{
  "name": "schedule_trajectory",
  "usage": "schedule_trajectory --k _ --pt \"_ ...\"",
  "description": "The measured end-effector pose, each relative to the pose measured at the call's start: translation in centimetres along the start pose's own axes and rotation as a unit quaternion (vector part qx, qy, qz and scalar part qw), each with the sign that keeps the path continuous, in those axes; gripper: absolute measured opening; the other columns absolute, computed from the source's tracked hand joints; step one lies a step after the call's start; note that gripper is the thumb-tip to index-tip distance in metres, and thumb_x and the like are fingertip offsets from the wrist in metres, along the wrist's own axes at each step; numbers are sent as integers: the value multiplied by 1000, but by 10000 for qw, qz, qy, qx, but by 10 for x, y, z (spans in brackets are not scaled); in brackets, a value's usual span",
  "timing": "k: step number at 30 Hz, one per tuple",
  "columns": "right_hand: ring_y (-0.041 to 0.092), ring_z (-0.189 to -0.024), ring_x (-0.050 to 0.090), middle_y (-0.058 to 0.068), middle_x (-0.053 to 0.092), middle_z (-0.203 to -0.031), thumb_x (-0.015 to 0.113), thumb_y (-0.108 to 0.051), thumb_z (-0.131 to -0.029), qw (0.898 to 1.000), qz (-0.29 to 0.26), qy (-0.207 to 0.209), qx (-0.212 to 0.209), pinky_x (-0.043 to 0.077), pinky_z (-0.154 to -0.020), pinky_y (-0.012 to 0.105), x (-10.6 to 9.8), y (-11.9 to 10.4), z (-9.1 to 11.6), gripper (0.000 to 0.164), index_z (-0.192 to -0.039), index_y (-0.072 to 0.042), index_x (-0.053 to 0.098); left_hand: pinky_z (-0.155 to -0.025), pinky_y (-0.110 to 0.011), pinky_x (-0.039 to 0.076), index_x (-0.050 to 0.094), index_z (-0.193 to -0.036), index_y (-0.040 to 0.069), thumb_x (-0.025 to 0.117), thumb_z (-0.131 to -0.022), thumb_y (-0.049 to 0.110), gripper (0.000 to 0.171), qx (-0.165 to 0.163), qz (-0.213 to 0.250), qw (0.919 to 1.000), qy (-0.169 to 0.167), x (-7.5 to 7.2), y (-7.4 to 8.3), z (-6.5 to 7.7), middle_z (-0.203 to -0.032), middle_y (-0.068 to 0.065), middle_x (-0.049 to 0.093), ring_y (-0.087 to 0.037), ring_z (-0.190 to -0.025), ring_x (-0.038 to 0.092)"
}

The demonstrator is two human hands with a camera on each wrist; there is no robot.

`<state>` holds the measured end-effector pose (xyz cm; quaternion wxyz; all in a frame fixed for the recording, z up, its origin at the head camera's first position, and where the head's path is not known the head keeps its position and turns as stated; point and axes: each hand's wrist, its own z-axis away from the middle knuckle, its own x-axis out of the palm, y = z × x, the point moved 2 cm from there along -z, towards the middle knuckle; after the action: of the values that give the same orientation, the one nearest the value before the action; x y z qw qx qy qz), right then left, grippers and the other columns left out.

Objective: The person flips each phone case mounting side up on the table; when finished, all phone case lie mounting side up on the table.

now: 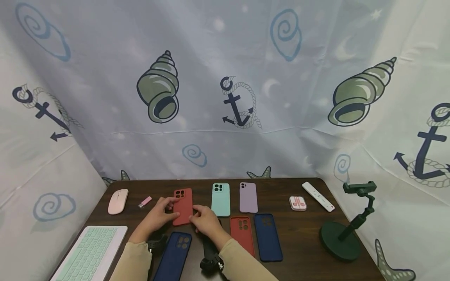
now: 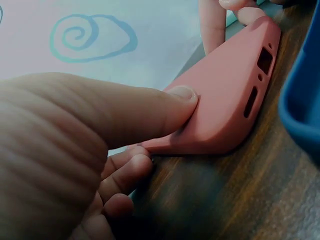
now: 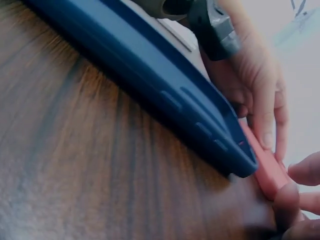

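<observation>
So both hands are grasping a rectangular, coral-red matte phone case (image 1: 184,208), at the person's 12 o'clock on the dark brown wood-grain tabletop (image 1: 299,234). Left hand (image 1: 159,216) pinches its 9 o'clock edge, thumb (image 2: 160,112) on the back; right hand (image 1: 207,223) pinches around 4. A dark blue rectangular phone case (image 1: 173,257) lies near its 6 o'clock, a mint-green one (image 1: 220,201) at 3.

The held case (image 1: 185,207) is red (the backdrop (image 1: 207,47), shell-patterned).
</observation>
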<state>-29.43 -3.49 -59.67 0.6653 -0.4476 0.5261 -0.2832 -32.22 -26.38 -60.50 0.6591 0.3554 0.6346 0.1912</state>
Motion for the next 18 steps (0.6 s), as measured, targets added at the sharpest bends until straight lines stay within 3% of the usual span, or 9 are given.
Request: schedule_trajectory --k 5,11,18 --pt "20 -51 62 -3 65 -81 67 -24 -98 9997 -190 -120 15 46 -53 30 -2 -2 -2 49 -144 -10 57 -89 -40 44 56 -141 13 79 -90 33 60 -1 67 10000 -24 0 2 0 -116 -10 48 -23 -107 50" --pt "18 -52 65 -2 67 -87 67 -25 -97 9989 -359 -214 230 49 -61 30 -2 -7 -1 52 -145 -10 54 -88 -41 45 57 -140 13 78 -90 34 58 38 89 10000 7 1 2 0 -117 -11 48 -23 -107 51" --pt "14 -46 47 11 72 -88 67 -27 -97 9904 -1040 -357 833 32 -39 27 0 -15 2 54 -147 -10 52 -88 -40 45 62 -137 22 78 -91 30 50 114 68 9999 -20 4 1 0 -116 -10 49 -23 -105 50"
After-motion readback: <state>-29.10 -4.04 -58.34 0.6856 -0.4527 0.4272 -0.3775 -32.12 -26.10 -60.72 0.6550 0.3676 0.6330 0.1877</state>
